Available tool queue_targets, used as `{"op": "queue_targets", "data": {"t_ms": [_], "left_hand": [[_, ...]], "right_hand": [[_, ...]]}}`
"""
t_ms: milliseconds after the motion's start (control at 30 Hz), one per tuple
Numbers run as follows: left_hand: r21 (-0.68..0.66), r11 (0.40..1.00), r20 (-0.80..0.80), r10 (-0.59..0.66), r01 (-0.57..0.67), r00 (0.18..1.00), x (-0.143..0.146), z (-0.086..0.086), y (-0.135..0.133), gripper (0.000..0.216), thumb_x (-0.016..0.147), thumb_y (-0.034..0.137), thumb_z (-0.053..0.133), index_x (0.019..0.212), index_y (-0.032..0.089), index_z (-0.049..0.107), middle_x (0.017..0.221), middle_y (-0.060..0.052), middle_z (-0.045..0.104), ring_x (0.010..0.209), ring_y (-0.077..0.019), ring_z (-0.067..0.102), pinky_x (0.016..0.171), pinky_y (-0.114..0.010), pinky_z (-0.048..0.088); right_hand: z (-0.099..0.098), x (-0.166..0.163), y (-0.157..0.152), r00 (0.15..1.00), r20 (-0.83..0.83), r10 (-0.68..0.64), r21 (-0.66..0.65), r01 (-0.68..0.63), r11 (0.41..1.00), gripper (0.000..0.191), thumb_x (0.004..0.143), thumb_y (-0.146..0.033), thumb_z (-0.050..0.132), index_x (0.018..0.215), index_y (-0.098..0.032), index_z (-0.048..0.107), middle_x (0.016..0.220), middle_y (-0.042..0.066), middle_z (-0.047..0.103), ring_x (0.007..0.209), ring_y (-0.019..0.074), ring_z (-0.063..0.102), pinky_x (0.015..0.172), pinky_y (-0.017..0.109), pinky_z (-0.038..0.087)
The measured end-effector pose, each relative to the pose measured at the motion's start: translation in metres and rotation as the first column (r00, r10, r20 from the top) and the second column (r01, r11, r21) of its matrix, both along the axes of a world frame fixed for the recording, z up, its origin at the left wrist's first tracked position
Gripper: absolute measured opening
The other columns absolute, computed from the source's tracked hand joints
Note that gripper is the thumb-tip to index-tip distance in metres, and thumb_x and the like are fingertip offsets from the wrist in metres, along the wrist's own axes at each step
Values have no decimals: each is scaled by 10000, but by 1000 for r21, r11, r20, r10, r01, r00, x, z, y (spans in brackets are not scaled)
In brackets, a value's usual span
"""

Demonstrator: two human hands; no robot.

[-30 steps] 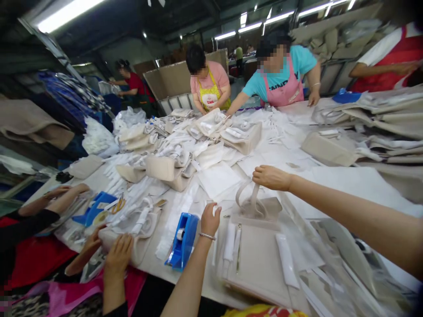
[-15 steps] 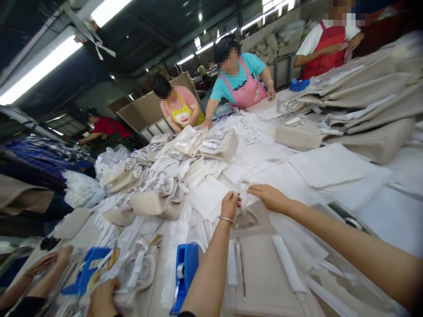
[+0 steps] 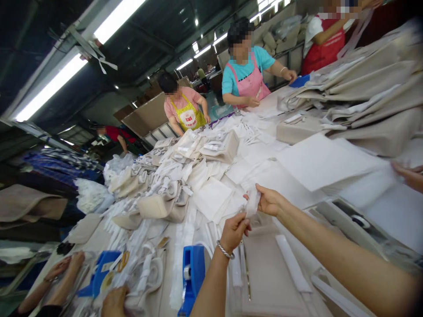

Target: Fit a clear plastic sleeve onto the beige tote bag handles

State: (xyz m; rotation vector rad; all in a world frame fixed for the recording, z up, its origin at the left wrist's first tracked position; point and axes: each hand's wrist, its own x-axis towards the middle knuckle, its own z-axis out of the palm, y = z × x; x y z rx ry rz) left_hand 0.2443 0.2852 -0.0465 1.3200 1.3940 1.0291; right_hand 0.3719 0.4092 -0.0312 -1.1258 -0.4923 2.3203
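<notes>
White strip (image 3: 253, 201) between both hands

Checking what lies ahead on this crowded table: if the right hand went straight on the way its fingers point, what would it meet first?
Probably the white paper strip already pinched by the right hand, then the left hand; depth is unclear.

Two bare forearms reach from the near edge toward the middle of the scene. The left arm comes up from the bottom centre, with a thin silver bracelet (image 3: 225, 250) at the wrist. The left hand (image 3: 234, 231) is loosely curled, fingers bent inward. The right arm enters from the lower right and stretches diagonally leftward. The right hand (image 3: 269, 201) sits slightly farther away, thumb and fingers pinched together. The two hands are just beside each other.
</notes>
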Motion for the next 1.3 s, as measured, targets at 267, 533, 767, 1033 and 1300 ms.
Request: {"op": "queue_targets", "data": {"t_ms": [267,533,767,1033,1300], "left_hand": [[-116,981,216,175,-153,961,-13,-42,0,443,737,520,398,764,98,528,491,5,501,404,-61,404,431,-204,296],[3,988,233,151,-156,961,2,-28,44,432,744,531,379,790,117,496,497,31,446,418,-48,332,422,-200,228],[-2,995,214,99,-101,972,-3,-45,47,386,757,500,373,785,126,462,561,19,468,471,-57,374,479,-207,288],[-99,995,192,32,-13,981,-18,-46,63,320,718,415,440,882,140,427,525,50,460,434,-52,352,447,-196,254],[-225,974,260,52,8,964,-15,-45,70,391,683,340,476,1018,155,397,468,68,457,409,-59,374,429,-184,255]], "right_hand": [[43,-27,-7,940,-153,-305,637,330,697,175,650,-198,581,821,-164,570,823,29,634,854,168,561,820,307,419],[12,-34,17,946,96,-308,820,101,563,214,627,-252,566,824,-169,581,843,22,632,840,192,558,836,382,416],[-9,-23,28,980,-27,-196,494,184,850,164,620,-282,592,700,-145,554,675,58,634,645,174,590,612,306,501],[-32,-29,23,845,437,-307,783,-189,593,230,707,-357,463,629,-164,561,625,28,624,637,165,587,629,292,476],[-16,-6,24,595,758,-268,652,-669,358,271,762,-328,400,578,-178,531,541,10,591,500,129,538,499,233,376]]}}
